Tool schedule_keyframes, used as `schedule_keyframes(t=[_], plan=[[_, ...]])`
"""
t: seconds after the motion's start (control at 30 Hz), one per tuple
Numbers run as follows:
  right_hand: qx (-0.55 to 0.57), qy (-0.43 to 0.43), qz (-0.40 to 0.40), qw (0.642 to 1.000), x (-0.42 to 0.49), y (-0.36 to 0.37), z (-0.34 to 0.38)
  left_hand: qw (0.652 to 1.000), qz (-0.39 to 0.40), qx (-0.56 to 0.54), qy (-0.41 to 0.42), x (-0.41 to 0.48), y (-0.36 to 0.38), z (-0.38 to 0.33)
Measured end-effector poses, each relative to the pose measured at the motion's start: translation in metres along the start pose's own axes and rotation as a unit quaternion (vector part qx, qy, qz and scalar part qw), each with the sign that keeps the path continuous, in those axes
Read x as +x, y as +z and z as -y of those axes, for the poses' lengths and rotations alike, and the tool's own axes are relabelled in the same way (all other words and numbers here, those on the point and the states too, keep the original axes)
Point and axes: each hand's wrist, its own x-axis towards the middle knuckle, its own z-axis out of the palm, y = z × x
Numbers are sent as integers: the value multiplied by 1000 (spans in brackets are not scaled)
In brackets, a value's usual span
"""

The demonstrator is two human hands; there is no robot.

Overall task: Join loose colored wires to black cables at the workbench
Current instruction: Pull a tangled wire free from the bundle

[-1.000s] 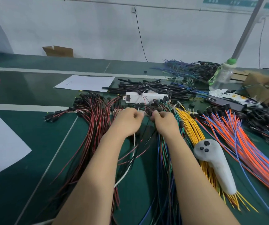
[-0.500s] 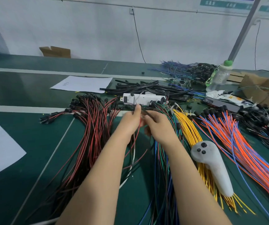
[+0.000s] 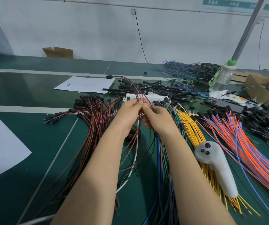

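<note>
My left hand (image 3: 129,114) and my right hand (image 3: 158,117) meet above the green workbench (image 3: 33,140), fingertips together. Both pinch a few thin red and black wires (image 3: 136,90) that arc up and away to a black connector (image 3: 109,76) in the air. A big fan of red and black wires (image 3: 94,117) with black plugs lies to the left. Blue and green wires (image 3: 164,156) run under my right forearm. Short black cables (image 3: 156,90) are piled behind my hands.
A white handheld controller (image 3: 218,166) lies on yellow wires (image 3: 193,130). Orange and blue wires (image 3: 237,140) spread at the right. A white box (image 3: 148,97), paper sheets (image 3: 85,84), a plastic bottle (image 3: 223,77), cardboard (image 3: 263,88) and a slanted metal pole (image 3: 247,30) stand around.
Both hands rose off the wire piles and came together. The red and black wires they pinch now arc up, with a black connector lifted into the air behind.
</note>
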Motion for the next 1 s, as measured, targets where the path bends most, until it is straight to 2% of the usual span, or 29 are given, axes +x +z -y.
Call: schedule_keyframes(t=[0.1,0.17,0.23,0.33,0.43,0.5,0.6,0.67,0.73,0.9,1.0], plan=[[40,0,-11,999,2,1,0,996,-4,89,5,-4,-6,-11],[141,11,-45,989,3,3,2,986,-34,164,26,-4,-9,-20],[216,15,-70,974,3,3,6,981,-54,185,31,-4,-10,-31],[287,29,-41,957,5,4,15,989,-64,132,-5,-4,-12,-50],[379,77,3,922,6,2,27,997,-48,-56,-37,-5,-18,-68],[381,70,32,922,4,3,32,997,-71,-29,-15,-3,-21,-68],[283,18,71,956,0,10,36,995,-71,62,-15,-3,-16,-57],[203,1,83,976,-2,15,35,995,-64,67,-26,-3,-12,-49],[173,-4,75,982,-5,16,33,995,-74,64,-25,-4,-10,-44],[262,26,-22,964,-5,8,27,992,-74,-96,-47,-8,-7,-40],[300,55,-77,949,-2,3,22,969,-80,-231,-46,-9,-8,-48]])
